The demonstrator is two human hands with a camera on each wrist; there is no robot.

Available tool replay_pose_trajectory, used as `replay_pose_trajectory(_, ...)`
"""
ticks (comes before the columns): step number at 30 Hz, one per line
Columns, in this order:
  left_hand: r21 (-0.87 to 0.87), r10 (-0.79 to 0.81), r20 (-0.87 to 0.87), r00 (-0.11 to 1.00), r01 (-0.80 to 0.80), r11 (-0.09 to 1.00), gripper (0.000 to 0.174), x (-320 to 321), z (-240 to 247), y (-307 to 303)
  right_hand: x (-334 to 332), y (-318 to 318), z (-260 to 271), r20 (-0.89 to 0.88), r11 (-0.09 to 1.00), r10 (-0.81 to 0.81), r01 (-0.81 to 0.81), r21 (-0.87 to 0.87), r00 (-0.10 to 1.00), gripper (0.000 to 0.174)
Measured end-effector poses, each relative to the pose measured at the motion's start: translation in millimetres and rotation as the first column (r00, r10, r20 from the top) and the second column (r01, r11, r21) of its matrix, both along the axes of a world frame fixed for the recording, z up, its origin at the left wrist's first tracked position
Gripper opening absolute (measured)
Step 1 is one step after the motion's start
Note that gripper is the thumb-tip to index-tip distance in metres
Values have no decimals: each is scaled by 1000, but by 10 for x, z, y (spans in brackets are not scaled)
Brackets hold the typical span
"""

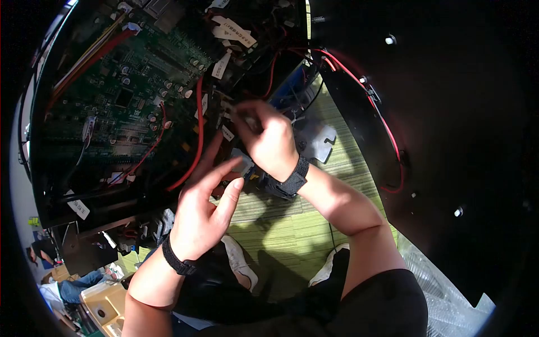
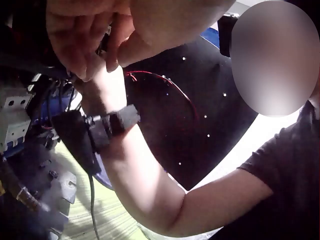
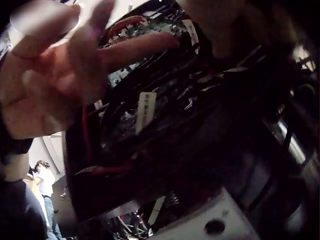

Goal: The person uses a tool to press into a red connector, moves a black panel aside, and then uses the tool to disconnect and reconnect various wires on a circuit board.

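In the head view, my right hand (image 1: 271, 140) reaches into an open equipment case, fingers bent, fingertips right at a bundle of labelled cables. What lies between those fingertips is hidden; I cannot tell whether they pinch a cable. A small white label (image 1: 227, 133) hangs just below them. Lower and to the left, my left hand (image 1: 202, 216) is held with index finger and thumb extended and apart. Its spread fingers also show in the right wrist view, where another white label (image 3: 145, 112) hangs among dark wires. A green circuit board (image 1: 126, 95) fills the case's left side.
A thick red cable (image 1: 200, 129) runs down beside the board. To the right stands a large black panel (image 1: 449, 135) with a red wire (image 1: 393, 132) along it. A grey metal bracket (image 1: 317, 143) lies over the green floor (image 1: 269, 224). Another person (image 3: 46, 187) stands in the background.
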State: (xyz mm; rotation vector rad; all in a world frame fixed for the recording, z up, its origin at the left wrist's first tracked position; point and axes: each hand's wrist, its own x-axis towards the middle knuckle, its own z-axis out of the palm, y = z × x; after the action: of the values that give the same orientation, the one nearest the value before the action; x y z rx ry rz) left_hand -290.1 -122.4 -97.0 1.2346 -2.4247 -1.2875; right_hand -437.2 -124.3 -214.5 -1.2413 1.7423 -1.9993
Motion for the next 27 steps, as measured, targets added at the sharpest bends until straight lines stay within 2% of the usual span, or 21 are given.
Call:
replay_pose_trajectory(1,-69,-30,5,1000,30,997,38,-19,-7,6,24,29,-20,128,991,118,-125,48,985,21)
replay_pose_trajectory(2,-69,-28,6,1000,29,997,38,-9,-53,-2,40,29,-54,138,988,147,-152,25,979,22)
replay_pose_trajectory(3,-170,-45,21,999,47,984,43,7,-125,-12,53,23,-74,141,988,150,-155,25,979,22)
replay_pose_trajectory(4,-272,-58,37,998,66,960,49,17,-155,-12,67,4,-82,98,991,134,-132,-22,986,24)
replay_pose_trajectory(5,-276,-56,38,998,64,959,49,4,-146,1,63,-17,-80,55,991,113,-109,-74,992,26)
replay_pose_trajectory(6,-338,-25,23,999,31,941,53,-19,-138,9,38,-36,-64,53,991,114,-110,-79,992,26)
replay_pose_trajectory(7,-398,6,6,1000,-3,918,56,-32,-127,8,6,-53,-38,-23,990,120,-122,-66,992,29)
replay_pose_trajectory(8,-481,-56,-21,998,39,876,57,-12,-144,-64,-23,-63,-17,-99,990,127,-132,-52,987,32)
replay_pose_trajectory(9,-487,-57,-23,998,39,872,57,-16,-117,-87,-45,-72,-1,-102,990,125,-131,-59,987,32)
replay_pose_trajectory(11,-298,55,-19,998,-59,953,57,-10,-51,-114,-83,-78,36,-163,976,216,-213,35,963,37)
replay_pose_trajectory(12,-428,-2,-86,996,-35,903,54,31,-162,-147,-103,-71,66,-192,978,208,-210,13,959,37)
replay_pose_trajectory(13,-430,0,-89,996,-38,902,54,43,-142,-146,-114,-70,72,-195,977,210,-212,11,958,37)
replay_pose_trajectory(15,-230,30,-51,998,-41,972,46,29,-81,-118,-123,-80,57,-236,975,221,-222,21,946,37)
replay_pose_trajectory(16,-220,67,-48,997,-76,973,37,19,-74,-97,-114,-84,64,-232,975,222,-223,23,947,37)
replay_pose_trajectory(19,-296,24,-30,999,-32,955,33,26,-87,-112,-128,-66,103,-317,982,188,-180,53,930,36)
replay_pose_trajectory(22,-263,30,-51,998,-43,964,28,6,-103,-95,-197,-56,129,-372,981,193,-185,57,908,35)
replay_pose_trajectory(24,-251,28,-62,998,-43,967,26,29,-69,-89,-249,-50,136,-437,966,259,-231,118,861,34)
replay_pose_trajectory(27,-222,13,-40,999,-22,975,23,75,-1,-78,-212,92,200,-431,939,340,-322,116,836,36)
